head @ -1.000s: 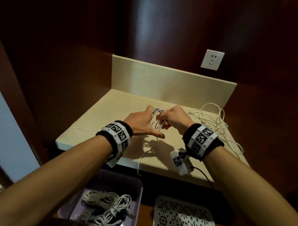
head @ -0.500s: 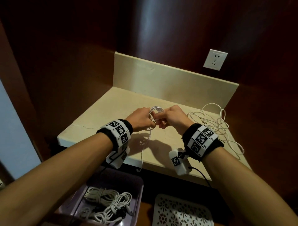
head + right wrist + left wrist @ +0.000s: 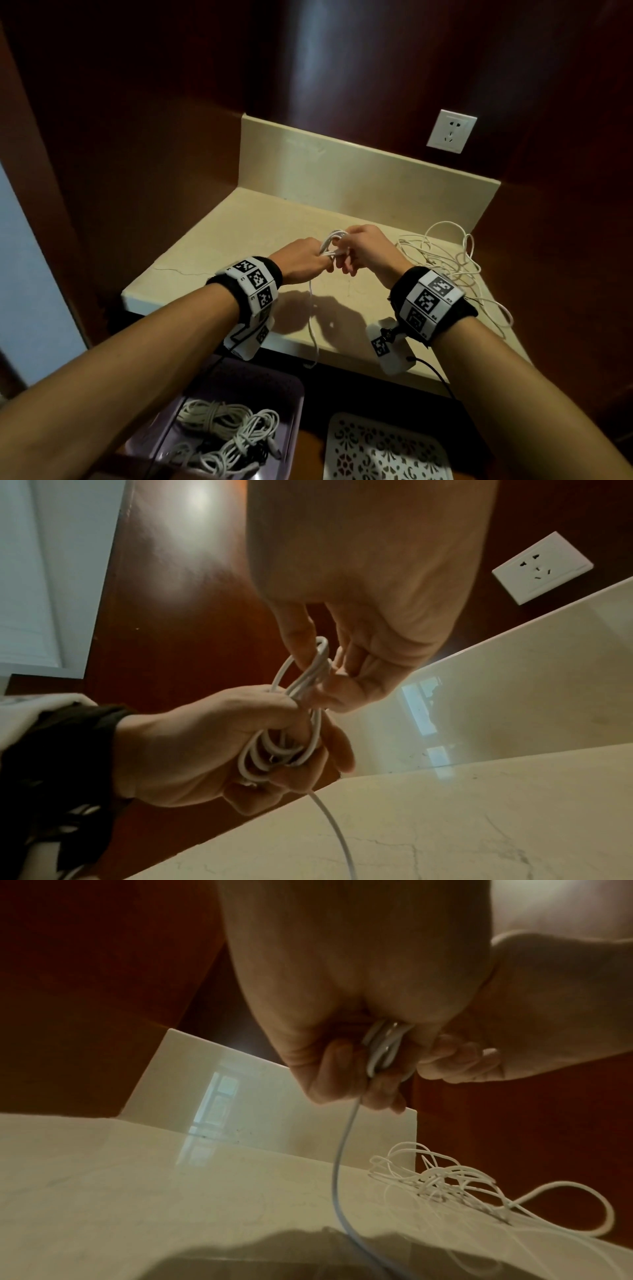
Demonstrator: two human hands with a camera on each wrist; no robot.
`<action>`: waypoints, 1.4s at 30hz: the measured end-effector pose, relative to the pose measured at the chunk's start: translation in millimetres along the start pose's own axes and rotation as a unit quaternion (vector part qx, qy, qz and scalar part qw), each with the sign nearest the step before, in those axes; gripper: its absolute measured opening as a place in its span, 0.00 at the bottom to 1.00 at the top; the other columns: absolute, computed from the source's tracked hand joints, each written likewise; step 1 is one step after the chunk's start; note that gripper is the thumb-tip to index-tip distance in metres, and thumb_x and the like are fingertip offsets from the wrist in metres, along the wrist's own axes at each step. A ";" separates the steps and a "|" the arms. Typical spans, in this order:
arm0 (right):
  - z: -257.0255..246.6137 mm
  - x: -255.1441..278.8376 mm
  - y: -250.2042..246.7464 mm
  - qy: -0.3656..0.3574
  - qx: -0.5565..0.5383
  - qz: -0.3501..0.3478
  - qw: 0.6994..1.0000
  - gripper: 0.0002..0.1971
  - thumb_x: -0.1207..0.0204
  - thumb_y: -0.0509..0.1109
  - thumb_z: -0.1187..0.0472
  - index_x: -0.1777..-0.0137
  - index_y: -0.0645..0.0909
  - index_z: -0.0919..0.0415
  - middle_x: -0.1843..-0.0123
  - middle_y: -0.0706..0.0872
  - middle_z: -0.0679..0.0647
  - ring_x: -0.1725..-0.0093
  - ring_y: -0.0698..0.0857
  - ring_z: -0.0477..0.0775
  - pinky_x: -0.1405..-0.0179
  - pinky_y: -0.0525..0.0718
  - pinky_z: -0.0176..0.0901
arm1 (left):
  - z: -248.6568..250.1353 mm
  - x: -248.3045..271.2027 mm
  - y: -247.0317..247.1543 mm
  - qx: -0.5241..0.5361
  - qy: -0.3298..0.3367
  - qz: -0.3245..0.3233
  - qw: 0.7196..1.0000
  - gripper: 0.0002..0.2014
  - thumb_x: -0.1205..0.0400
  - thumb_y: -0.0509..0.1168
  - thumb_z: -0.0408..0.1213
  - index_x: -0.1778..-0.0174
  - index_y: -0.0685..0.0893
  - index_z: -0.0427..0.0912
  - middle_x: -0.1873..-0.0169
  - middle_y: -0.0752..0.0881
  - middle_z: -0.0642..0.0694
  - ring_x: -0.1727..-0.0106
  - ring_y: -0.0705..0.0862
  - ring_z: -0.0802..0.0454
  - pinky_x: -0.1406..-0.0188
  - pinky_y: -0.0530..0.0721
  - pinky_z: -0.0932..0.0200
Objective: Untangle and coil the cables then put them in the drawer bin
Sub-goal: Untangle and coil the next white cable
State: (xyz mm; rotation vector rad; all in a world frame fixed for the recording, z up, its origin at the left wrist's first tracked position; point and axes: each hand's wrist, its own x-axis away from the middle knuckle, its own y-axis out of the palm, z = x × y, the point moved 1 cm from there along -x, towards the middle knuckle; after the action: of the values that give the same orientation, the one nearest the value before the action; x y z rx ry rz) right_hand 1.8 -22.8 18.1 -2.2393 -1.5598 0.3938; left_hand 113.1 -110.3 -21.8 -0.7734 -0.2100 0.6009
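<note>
A white cable coil (image 3: 333, 244) hangs between both hands above the cream counter (image 3: 239, 246). My left hand (image 3: 301, 262) grips the lower loops of the cable coil (image 3: 274, 750) in its fist. My right hand (image 3: 359, 253) pinches the top of the loops (image 3: 320, 656) between thumb and fingers. The cable's free tail (image 3: 312, 325) drops from the left hand over the counter's front edge. A tangled heap of white cables (image 3: 445, 253) lies at the counter's right. Below, the purple drawer bin (image 3: 294, 411) holds several coiled cables (image 3: 226, 435).
A white patterned tray (image 3: 387, 452) sits below the counter, right of the bin. A wall socket (image 3: 451, 131) is set in the dark wooden wall above the backsplash (image 3: 342, 171). Wooden walls close in both sides of the counter.
My left hand has closed from spread fingers into a fist round the loops. Both hands have drawn closer together, and the free tail now hangs shorter.
</note>
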 end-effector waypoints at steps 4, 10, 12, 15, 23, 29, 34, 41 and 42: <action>-4.2 3.3 2.2 0.033 0.138 0.056 0.988 0.31 0.17 0.54 0.39 0.62 0.83 0.66 0.72 0.83 0.57 0.73 0.79 0.54 0.68 0.76 0.45 | 6.5 3.6 0.4 -0.116 -0.021 0.012 0.993 0.12 0.17 0.56 0.37 0.54 0.85 0.38 0.58 0.86 0.41 0.56 0.83 0.42 0.53 0.81 0.48; 4.2 -2.9 1.0 0.081 0.265 0.055 0.959 0.40 0.19 0.47 0.32 0.77 0.82 0.61 0.77 0.81 0.52 0.75 0.78 0.54 0.65 0.78 0.46 | 14.6 5.1 3.9 -0.221 -0.001 0.049 0.974 0.12 0.16 0.56 0.42 0.64 0.75 0.43 0.70 0.77 0.46 0.66 0.76 0.45 0.67 0.70 0.54; 7.4 -3.6 1.7 0.092 0.216 0.045 0.971 0.32 0.18 0.52 0.40 0.75 0.77 0.61 0.77 0.77 0.53 0.78 0.72 0.53 0.74 0.71 0.41 | 12.9 5.5 3.6 -0.228 -0.001 0.055 0.972 0.13 0.17 0.56 0.42 0.66 0.75 0.43 0.72 0.76 0.46 0.67 0.75 0.45 0.68 0.69 0.54; 10.5 -3.6 2.2 0.096 0.144 0.036 0.984 0.23 0.20 0.56 0.49 0.74 0.73 0.61 0.78 0.71 0.53 0.80 0.64 0.52 0.80 0.61 0.38 | 10.0 3.5 3.1 -0.219 0.006 0.050 0.975 0.17 0.18 0.58 0.43 0.72 0.70 0.44 0.75 0.74 0.46 0.68 0.74 0.43 0.70 0.67 0.53; 14.5 -7.8 -5.1 0.055 0.114 0.059 0.990 0.18 0.25 0.61 0.58 0.77 0.71 0.61 0.85 0.67 0.48 0.83 0.60 0.50 0.80 0.59 0.39 | 6.9 0.5 2.8 -0.204 0.054 -0.029 0.977 0.23 0.18 0.62 0.59 0.56 0.79 0.38 0.64 0.82 0.43 0.64 0.78 0.47 0.63 0.75 0.51; 16.6 -10.0 -8.4 0.021 0.128 0.090 0.987 0.19 0.26 0.63 0.60 0.79 0.71 0.59 0.83 0.68 0.48 0.80 0.62 0.50 0.76 0.60 0.42 | 3.9 -3.8 5.6 -0.261 0.089 -0.025 0.961 0.27 0.15 0.50 0.61 0.57 0.75 0.37 0.61 0.81 0.39 0.63 0.78 0.42 0.62 0.75 0.48; 23.9 -12.6 -13.5 0.000 0.102 0.092 0.990 0.21 0.25 0.62 0.60 0.82 0.70 0.56 0.86 0.68 0.45 0.81 0.63 0.48 0.76 0.61 0.42 | 4.8 0.1 5.8 -0.208 0.120 -0.022 0.970 0.25 0.14 0.50 0.58 0.55 0.75 0.36 0.62 0.78 0.41 0.63 0.75 0.43 0.62 0.71 0.49; 23.3 -16.4 -19.1 -0.006 0.092 0.102 0.990 0.23 0.26 0.61 0.59 0.85 0.69 0.57 0.85 0.68 0.47 0.80 0.62 0.51 0.74 0.62 0.44 | 10.6 5.9 3.2 -0.186 0.105 -0.028 0.976 0.20 0.12 0.45 0.55 0.51 0.71 0.42 0.63 0.73 0.50 0.66 0.72 0.52 0.62 0.69 0.52; 23.1 -16.5 -19.4 -0.004 0.096 0.104 0.990 0.22 0.26 0.61 0.59 0.84 0.70 0.57 0.85 0.68 0.47 0.80 0.63 0.51 0.74 0.62 0.43 | 11.0 7.0 3.0 -0.193 0.098 -0.031 0.976 0.20 0.12 0.44 0.56 0.51 0.71 0.43 0.62 0.74 0.50 0.66 0.73 0.52 0.62 0.69 0.52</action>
State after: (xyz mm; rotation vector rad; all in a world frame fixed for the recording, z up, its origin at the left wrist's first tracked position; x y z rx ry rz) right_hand -30.0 -28.9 6.7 -2.2556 -1.2377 0.5860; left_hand 113.2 -98.1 -16.4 -1.1914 -0.1689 0.4247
